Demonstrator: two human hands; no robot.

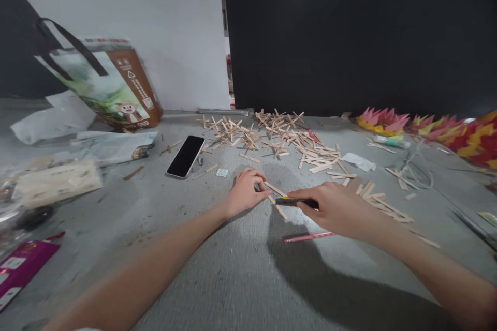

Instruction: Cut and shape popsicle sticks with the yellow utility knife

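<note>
Head view, grey floor, some blur at the edges. Left hand (244, 191) curled, fingertips pressing down on a flat wooden craft stick (276, 190) near the middle of the floor; a second stick (280, 210) lies crossed under or beside it, and the contact between the two is hidden by the tool. Right hand (338, 211) closed round a black utility knife with a yellow band (295, 201); its tip meets the sticks, but whether a blade is out cannot be made out. A pink pencil (308, 237) lies just in front of the right wrist, partly in the hand's shadow. Toward the far edge, against the black wall panel (349, 31), a heap of glued stick crosses (272, 132); loose sticks (382, 204) beyond the right hand. A black smartphone (186, 156) lies face up, left of the heap. Far left: a printed shopping bag with black handles (116, 85) tilts against the white wall, its mouth turned away so its contents cannot be seen. Beside it crumpled white plastic (52, 119) and a clear packet of pale sticks (56, 182), blurred. A magenta packet (21, 266) is cut off at the left edge. Right far corner: pink, yellow and red folded paper flowers (427, 129), the last cut off by the frame, with a white cable (417, 170) near them
</note>
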